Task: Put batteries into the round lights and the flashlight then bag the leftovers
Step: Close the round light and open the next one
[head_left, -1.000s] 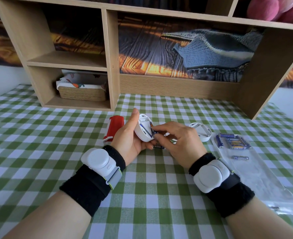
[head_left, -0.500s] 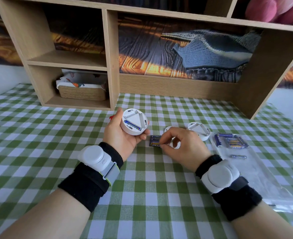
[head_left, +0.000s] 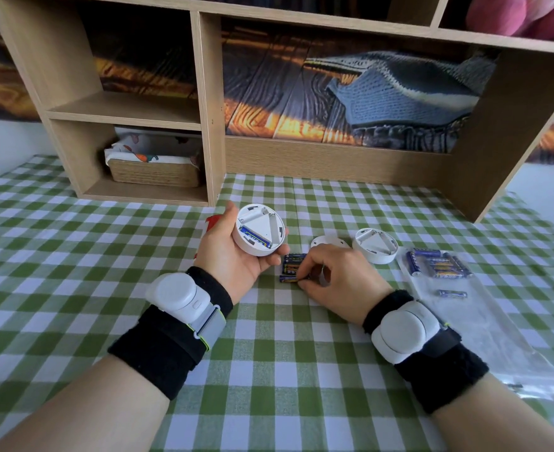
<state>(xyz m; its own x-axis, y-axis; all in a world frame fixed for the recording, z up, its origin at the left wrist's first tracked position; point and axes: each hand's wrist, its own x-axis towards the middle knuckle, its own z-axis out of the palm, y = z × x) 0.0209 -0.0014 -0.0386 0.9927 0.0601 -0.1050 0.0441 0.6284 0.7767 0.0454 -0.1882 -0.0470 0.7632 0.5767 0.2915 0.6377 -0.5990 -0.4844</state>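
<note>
Two bare forearms, each wearing a wide black fabric wristband (head_left: 168, 349) with a rounded white plastic device (head_left: 175, 292) strapped on top; the left strap is grey with a yellow-green edge, the right strap black

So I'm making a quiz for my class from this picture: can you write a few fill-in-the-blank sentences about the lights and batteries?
1. The left hand holds a round light with ____ battery already in it.
2. The right hand pinches a battery from the small pile lying on the ____ cloth.
3. The second open light sits on the table to the ____ of the held one.

Missing words: one; checked; right
</note>
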